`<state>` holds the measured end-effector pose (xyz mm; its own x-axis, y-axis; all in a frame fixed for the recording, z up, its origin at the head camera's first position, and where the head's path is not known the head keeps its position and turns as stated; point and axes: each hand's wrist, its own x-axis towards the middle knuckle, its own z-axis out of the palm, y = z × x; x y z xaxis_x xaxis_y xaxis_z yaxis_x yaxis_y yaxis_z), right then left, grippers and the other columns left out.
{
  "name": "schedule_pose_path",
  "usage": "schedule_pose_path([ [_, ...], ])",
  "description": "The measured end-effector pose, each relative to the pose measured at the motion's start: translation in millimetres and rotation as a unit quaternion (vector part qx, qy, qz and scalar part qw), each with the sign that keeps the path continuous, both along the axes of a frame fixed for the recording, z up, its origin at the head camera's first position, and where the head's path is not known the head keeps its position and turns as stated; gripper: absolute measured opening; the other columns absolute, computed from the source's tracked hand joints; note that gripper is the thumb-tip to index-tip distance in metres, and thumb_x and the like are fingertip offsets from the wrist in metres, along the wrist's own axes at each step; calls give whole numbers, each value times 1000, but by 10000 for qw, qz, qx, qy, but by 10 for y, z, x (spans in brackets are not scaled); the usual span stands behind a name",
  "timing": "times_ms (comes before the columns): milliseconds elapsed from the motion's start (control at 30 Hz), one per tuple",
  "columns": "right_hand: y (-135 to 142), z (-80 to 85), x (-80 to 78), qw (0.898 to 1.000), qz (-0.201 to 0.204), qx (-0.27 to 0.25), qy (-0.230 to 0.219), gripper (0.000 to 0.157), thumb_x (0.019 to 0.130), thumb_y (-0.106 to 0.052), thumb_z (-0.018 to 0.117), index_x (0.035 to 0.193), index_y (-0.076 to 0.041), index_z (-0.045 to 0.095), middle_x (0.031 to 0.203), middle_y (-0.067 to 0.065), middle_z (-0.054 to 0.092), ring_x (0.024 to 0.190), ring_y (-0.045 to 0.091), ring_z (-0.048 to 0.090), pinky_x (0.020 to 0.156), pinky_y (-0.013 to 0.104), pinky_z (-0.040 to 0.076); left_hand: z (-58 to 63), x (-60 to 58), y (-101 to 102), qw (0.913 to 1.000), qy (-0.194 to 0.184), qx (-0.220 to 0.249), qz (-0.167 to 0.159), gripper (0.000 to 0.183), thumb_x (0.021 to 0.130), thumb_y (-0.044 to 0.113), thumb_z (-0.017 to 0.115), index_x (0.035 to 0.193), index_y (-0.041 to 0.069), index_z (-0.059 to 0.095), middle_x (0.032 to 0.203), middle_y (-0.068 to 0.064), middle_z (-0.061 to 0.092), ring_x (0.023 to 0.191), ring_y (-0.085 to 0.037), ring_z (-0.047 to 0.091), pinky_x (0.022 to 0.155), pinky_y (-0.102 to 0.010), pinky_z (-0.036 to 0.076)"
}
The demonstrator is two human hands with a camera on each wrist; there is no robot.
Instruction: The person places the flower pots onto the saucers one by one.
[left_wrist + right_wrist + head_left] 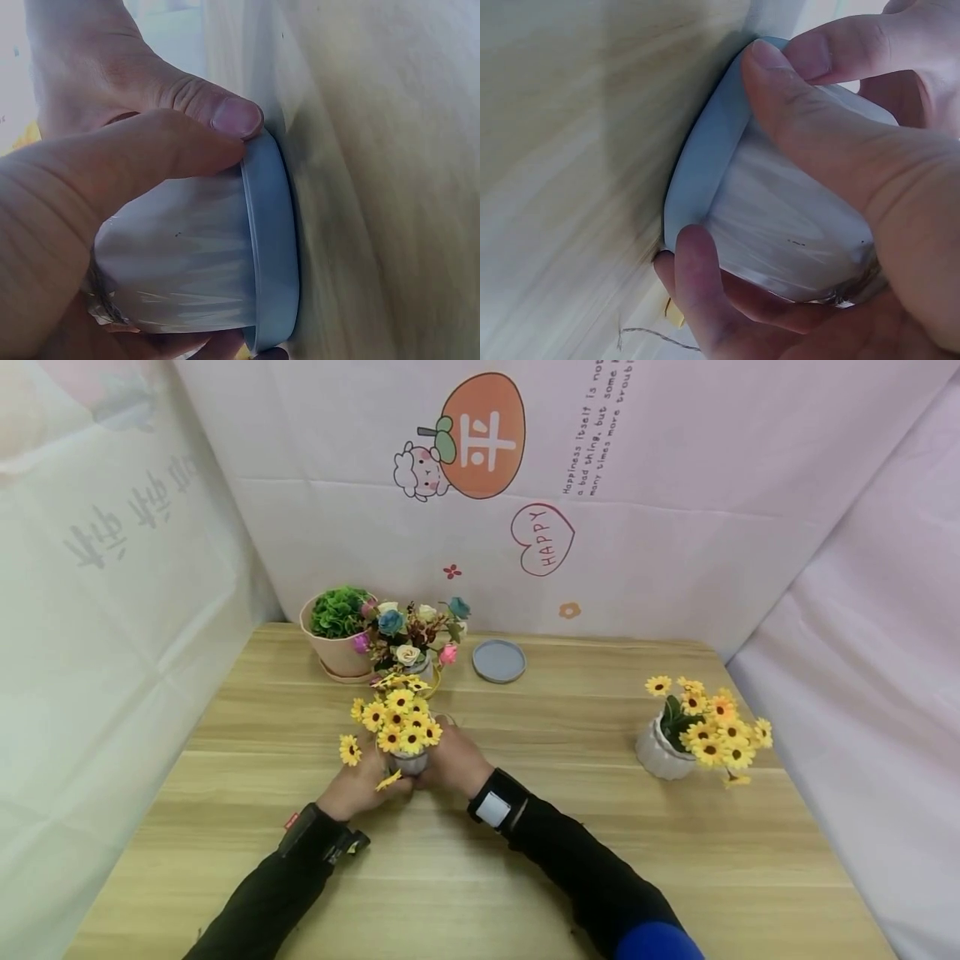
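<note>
A white pot [410,763] with small yellow daisy-like flowers [405,718] stands between my two hands at the left of the table. My left hand [360,785] grips its left side, and my right hand [459,762] curls round the right. Under the pot sits a blue-grey saucer [276,247], close against the tabletop in both wrist views. The two thumbs meet at the saucer's near rim in the left wrist view. Fingers [697,262] of my right hand reach round to the saucer's edge. Flowers hide part of both hands from above.
Behind the hands stand a pink pot [341,653] of green foliage and a pot of mixed roses [408,639] with a yellow saucer edge. A grey saucer [499,661] lies near the back wall. Another white pot [663,752] of yellow flowers stands at right. Cloth walls enclose the table.
</note>
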<state>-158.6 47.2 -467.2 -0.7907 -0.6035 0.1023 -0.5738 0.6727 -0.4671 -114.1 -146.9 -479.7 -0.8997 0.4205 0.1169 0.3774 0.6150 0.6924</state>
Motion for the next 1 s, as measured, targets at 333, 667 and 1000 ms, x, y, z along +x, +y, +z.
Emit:
schedule_pose_path([
  [333,-212,-6,-99,9992,-140,343,-150,93,67,-20,102,149,-12,59,148,12,64,136,34,58,117,41,49,-12,-33,-161,9992,352,157,82,65,85,4,82,142,-6,53,147,-29,55,137,-45,53,116,-64,42],
  [667,-411,29,-174,9981,-212,549,-197,90,69,-17,100,149,-14,59,156,13,55,142,31,54,122,43,43,-54,-92,-320,9984,444,204,290,59,85,5,84,136,-5,57,137,-26,60,127,-42,58,109,-60,47],
  [1000,-620,47,-245,9954,-428,800,-301,82,71,-21,100,144,-13,64,151,21,54,131,35,60,106,44,57,-72,-183,-483,9970,595,385,310,53,83,2,82,132,-6,62,132,-25,65,124,-39,60,107,-54,50],
])
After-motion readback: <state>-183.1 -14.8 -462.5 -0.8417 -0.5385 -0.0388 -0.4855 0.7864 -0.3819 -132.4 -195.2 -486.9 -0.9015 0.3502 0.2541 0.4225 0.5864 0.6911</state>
